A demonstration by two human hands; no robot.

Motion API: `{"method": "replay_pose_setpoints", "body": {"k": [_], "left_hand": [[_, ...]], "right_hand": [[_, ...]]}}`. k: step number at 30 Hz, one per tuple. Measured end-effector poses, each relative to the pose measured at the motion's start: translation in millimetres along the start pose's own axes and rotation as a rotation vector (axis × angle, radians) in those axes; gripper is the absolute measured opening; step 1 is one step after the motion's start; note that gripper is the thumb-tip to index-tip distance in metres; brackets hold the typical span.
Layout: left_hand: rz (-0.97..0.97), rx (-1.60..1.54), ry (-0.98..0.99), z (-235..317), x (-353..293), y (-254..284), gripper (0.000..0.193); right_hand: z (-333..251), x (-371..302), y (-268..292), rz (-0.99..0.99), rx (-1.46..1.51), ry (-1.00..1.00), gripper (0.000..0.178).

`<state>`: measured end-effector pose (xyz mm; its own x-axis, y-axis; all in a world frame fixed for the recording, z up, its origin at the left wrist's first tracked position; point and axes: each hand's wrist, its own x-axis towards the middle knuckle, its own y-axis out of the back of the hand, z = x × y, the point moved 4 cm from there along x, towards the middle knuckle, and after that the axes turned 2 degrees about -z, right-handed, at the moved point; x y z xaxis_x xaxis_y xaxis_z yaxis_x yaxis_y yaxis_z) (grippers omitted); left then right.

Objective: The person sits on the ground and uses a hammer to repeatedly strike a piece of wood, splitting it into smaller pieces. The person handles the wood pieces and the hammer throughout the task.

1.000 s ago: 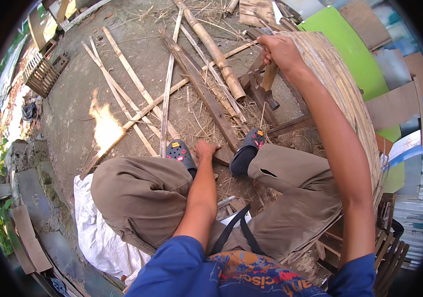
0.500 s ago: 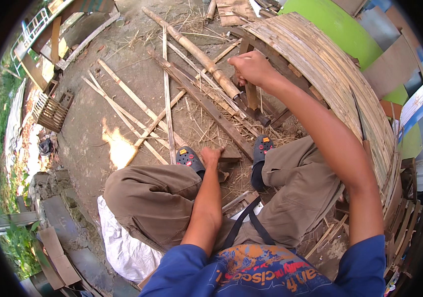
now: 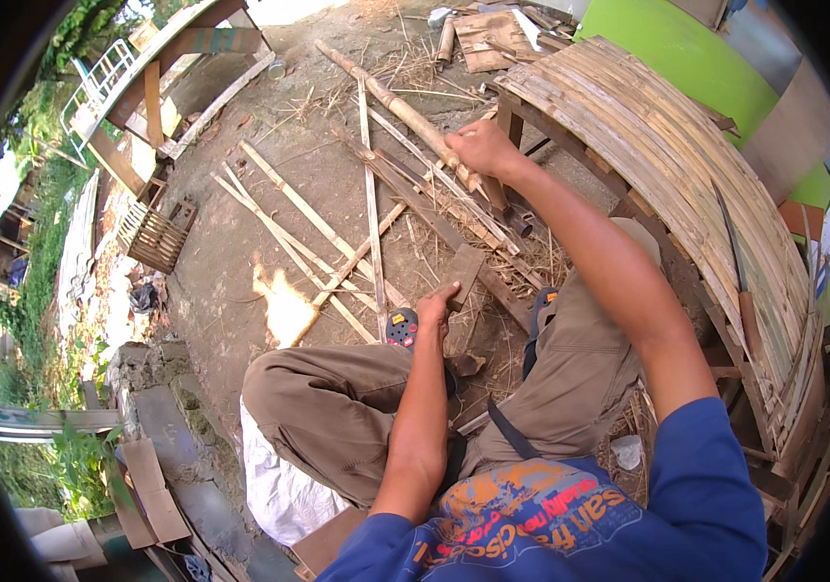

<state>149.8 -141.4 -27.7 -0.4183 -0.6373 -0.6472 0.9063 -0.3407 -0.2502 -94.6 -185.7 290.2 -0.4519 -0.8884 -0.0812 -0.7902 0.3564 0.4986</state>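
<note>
My right hand (image 3: 483, 150) is raised over the ground with its fingers wrapped round the handle of a hammer (image 3: 523, 228). The hammer's dark metal head hangs below the fist, beside the end of a bamboo pole (image 3: 386, 95). Lower down, between my knees, my left hand (image 3: 436, 307) grips a flat brown piece of wood (image 3: 467, 272). That piece lies over a long dark plank (image 3: 434, 225). Fingers hide part of it, so its full shape cannot be told.
Split bamboo strips (image 3: 289, 199) lie crossed on the dirt ahead. To the right stands a bamboo-slat bench (image 3: 667, 121) with a long knife (image 3: 733, 242) on top. A slatted crate (image 3: 150, 238) sits at the left, and a white sack (image 3: 279, 485) lies by my left leg.
The left hand has lifted the flat wood up and away from my feet, onto the plank. My right hand and the hammer remain raised. The whole view has shifted a little.
</note>
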Motion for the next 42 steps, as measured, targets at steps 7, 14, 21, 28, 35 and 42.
{"method": "replay_pose_setpoints", "body": {"k": [7,14,21,28,35,42], "left_hand": [[-0.023,-0.214,0.024,-4.2,-34.8,-35.0,0.059],[-0.02,-0.299,-0.004,-47.5,-15.3,-47.2,0.051],[-0.001,-0.123,0.123,-72.7,35.4,-47.0,0.052],[0.365,0.021,-0.099,-66.5,71.5,-40.2,0.072],[0.432,0.198,-0.192,-57.8,65.0,-70.9,0.068],[0.434,0.187,-0.229,-63.1,72.4,-65.9,0.066]], "right_hand": [[18.3,-4.1,29.5,-0.004,0.056,-0.027,0.041],[51.0,-15.1,34.0,0.054,-0.031,0.008,0.039],[98.0,-31.2,27.4,0.002,-0.08,0.01,0.032],[124.0,-50.2,1.2,0.0,0.13,-0.141,0.032],[181.3,-4.2,-63.1,0.124,0.258,-0.353,0.027],[187.2,63.0,-123.2,-0.039,0.211,-0.508,0.027]]}}
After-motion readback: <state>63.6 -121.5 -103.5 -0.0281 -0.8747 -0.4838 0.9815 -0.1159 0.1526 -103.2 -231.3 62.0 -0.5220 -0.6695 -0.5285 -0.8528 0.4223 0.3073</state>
